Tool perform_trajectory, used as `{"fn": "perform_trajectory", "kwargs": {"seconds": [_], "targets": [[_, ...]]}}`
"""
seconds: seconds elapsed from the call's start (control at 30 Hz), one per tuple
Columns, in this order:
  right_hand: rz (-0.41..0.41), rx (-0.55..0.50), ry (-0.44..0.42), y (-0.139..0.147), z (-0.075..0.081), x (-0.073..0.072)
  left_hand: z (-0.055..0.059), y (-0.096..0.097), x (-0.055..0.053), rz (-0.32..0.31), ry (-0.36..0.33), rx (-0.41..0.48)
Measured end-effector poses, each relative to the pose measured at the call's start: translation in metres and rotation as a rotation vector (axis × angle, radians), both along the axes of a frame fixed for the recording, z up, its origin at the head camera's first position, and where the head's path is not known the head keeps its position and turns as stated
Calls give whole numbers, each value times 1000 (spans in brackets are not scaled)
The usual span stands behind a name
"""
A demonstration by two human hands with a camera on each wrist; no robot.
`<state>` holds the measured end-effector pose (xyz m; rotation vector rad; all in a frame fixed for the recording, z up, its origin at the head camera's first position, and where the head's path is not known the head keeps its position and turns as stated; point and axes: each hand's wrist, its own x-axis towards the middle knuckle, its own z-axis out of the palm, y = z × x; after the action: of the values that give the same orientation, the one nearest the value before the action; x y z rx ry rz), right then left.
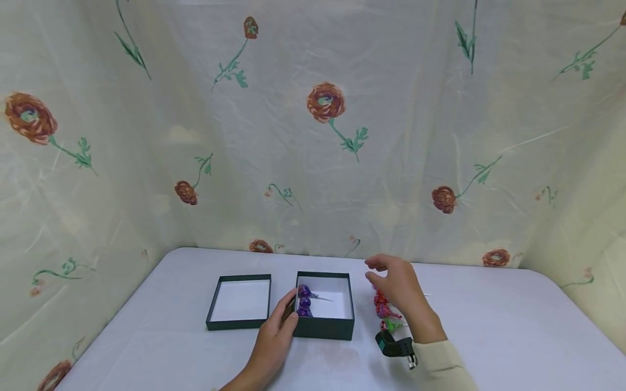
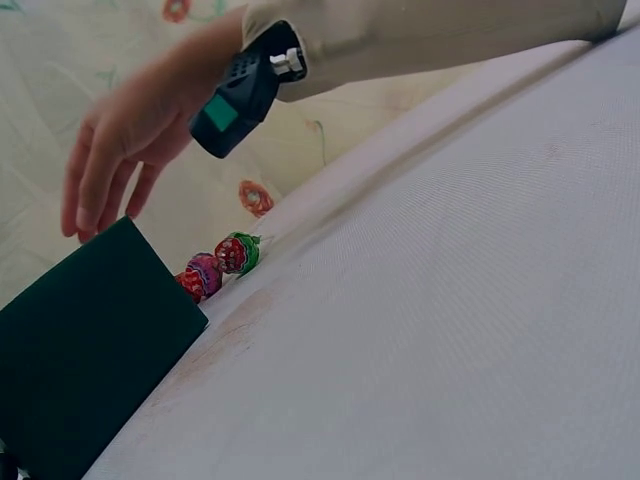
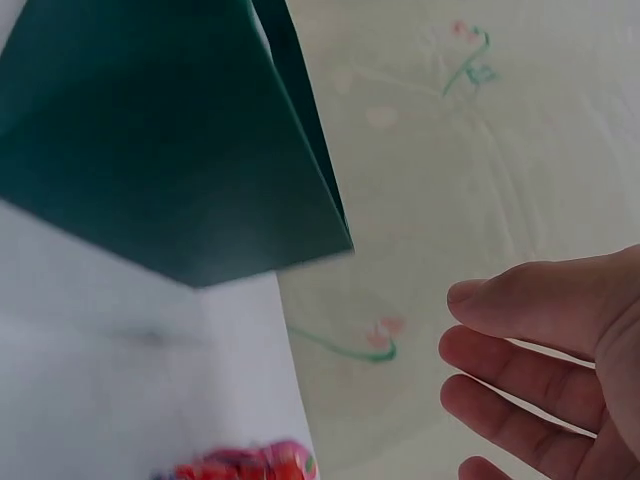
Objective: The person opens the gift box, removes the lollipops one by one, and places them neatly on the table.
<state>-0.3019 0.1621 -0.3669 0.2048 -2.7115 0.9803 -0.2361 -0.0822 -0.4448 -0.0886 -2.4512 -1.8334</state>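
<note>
A dark green box (image 1: pixel 324 328) with a white inside stands on the table, and several purple-wrapped lollipops (image 1: pixel 305 302) lie along its left inner wall. One thin stick points right across the box floor. My left hand (image 1: pixel 274 336) rests at the box's left side, thumb and fingers against the outer wall. To the right of the box, my right hand (image 1: pixel 398 282) hovers with fingers parted and nothing between them. Below it is a column of red and pink lollipops (image 1: pixel 381 307), partly hidden by this hand, with a green-wrapped lollipop (image 1: pixel 389 325) at the near end.
A shallow box lid (image 1: pixel 239 302), dark-rimmed and white inside, lies left of the box. White cloth covers the table (image 1: pixel 161 336). Behind it hangs a pale curtain (image 1: pixel 274 136) with printed flowers. A dark device (image 1: pixel 391 345) is strapped to my right wrist.
</note>
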Motion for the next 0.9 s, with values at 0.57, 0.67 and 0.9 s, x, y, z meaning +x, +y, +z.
{"fn": "perform_trajectory", "kwargs": {"seconds": [0.57,0.67,0.9], "targets": [[177,-17,17,-43,-2,7,0,0,-1,-5,-8,-19],[243,-11,23,-51,-4,8,-1,-1,-1,-8,-7,-15],[437,-4,1,-62,-10,9,-1,-2,-2,-33,1,25]]}}
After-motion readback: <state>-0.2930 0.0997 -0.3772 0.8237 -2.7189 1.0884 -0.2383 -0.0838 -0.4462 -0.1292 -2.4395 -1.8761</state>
